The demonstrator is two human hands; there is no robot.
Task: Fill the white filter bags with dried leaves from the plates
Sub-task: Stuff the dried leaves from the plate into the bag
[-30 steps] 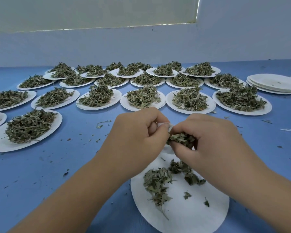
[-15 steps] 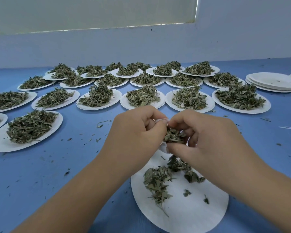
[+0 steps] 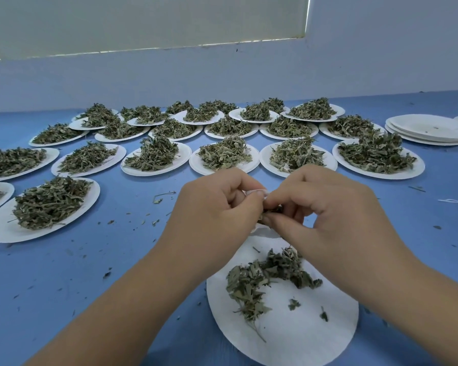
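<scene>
Left hand (image 3: 217,207) gripping white paper filter bag (image 3: 254,192), right hand (image 3: 336,215) pinching dried green leaves (image 3: 273,211) at bag mouth; risking spilling.

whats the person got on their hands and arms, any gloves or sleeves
Nothing worn that shows. The left hand and the right hand have no gloves and no visible rings. The left forearm and the right forearm are bare to the picture's edge: no sleeves, watch or bracelet. The one nail in view looks short and unpainted.

Filter bag (image 3: 255,192), pinched leaves (image 3: 274,210) mostly hidden between left hand (image 3: 214,207), right hand (image 3: 331,207); leftmost plate (image 3: 8,196) cut by edge.
</scene>
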